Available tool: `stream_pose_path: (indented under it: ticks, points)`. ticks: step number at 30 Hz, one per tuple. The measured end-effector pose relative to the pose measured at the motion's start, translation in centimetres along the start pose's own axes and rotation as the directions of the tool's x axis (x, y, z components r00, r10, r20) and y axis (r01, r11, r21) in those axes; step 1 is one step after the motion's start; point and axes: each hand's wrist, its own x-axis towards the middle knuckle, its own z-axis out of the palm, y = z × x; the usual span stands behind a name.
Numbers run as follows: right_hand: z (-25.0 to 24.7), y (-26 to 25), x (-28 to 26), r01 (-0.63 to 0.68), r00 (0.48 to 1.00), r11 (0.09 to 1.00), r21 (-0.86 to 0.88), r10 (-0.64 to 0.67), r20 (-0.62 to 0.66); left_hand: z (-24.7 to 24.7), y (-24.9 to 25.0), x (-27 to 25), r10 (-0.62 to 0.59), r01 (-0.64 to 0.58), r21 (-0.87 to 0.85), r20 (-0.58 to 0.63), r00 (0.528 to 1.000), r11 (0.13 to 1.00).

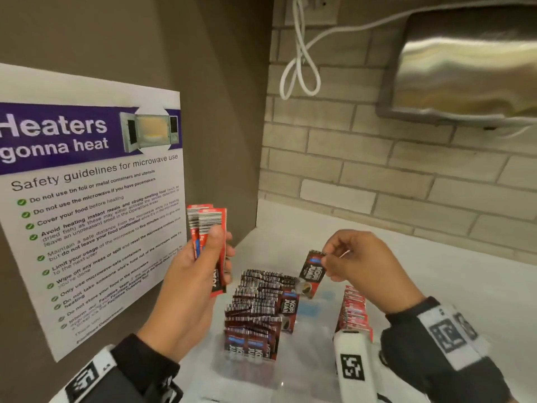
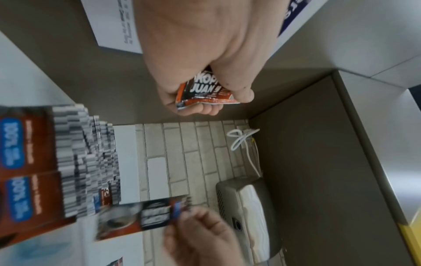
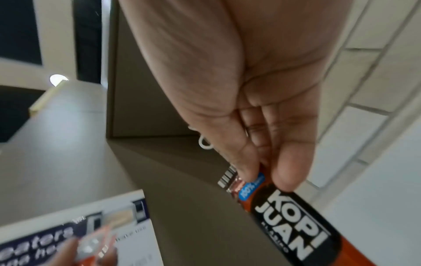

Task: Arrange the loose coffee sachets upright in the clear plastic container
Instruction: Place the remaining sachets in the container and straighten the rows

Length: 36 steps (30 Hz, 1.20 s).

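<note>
left hand point(image 1: 193, 269) up by the wall, fingers wrapped round a bunch; right hand point(image 1: 360, 264) raised too, thumb and fingertips pinching

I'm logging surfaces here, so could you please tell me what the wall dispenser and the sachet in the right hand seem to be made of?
Wall dispenser: looks like brushed stainless steel, with streaky reflections on its curved face. Sachet pinched by the right hand: probably glossy printed plastic or foil laminate; its top seal is crimped.
</note>
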Motion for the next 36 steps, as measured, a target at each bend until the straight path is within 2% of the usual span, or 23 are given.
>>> stream_pose_path:
  ticks: [4,11,20,25,31,34,36]
  points:
    - [3.0,1.7,0.4,-0.113,0.990,0.992,-0.064,0.118,0.078,-0.8,0.5,-0.4,0.002,-0.003,-0.067,-0.018,1.000,0.998]
    - [6.7,3.3,0.8,-0.212,0.971,0.973,-0.095,0.221,0.096,-1.4,0.1,-0.6,-0.025,0.018,-0.098,-0.064,0.998,0.995]
    - [7.7,3.4,1.6,-0.260,0.958,0.960,-0.102,0.270,0.101,-2.1,-0.3,-0.9,-0.057,0.052,-0.118,-0.036,0.998,0.992]
    - [7.5,3.4,1.1,-0.296,0.936,0.947,-0.127,0.314,0.159,-2.3,-0.4,-0.9,-0.092,0.091,-0.122,-0.004,0.996,0.988]
    - [6.5,3.3,0.7,-0.242,0.952,0.958,-0.156,0.265,0.151,-2.6,-0.7,-1.0,-0.170,0.183,-0.207,0.077,0.982,0.961]
    - [5.5,2.8,0.2,-0.167,0.981,0.970,-0.174,0.182,0.071,-2.6,-1.1,-0.9,-0.200,0.212,-0.195,0.077,0.977,0.958]
    - [5.2,2.1,-0.3,-0.101,0.995,0.989,-0.108,0.101,-0.010,-2.3,-1.3,-0.9,-0.219,0.227,-0.156,0.069,0.973,0.961]
